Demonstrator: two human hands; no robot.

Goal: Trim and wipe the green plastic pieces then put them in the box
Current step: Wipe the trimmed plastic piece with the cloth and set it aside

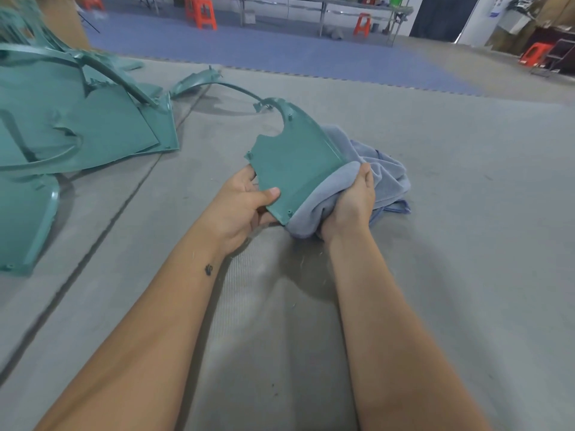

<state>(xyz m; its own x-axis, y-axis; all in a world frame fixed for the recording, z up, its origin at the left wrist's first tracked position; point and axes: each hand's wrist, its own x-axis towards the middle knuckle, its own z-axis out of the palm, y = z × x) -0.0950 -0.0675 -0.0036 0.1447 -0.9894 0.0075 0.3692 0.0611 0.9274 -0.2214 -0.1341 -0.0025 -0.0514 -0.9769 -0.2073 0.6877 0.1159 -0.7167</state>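
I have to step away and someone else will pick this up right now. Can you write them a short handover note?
Left hand: grips the near edge of one green plastic piece, thumb on top, holding it up off the grey mat.
Right hand: grips the blue-grey cloth, pressed along the piece's right edge.
Pile of other green pieces lies on the mat to the left, several with ragged edges.
Done: cannot tell whether the held piece has been trimmed; wiping is under way.
Left: finish wiping, box it, then work through the pile. No box is in view.
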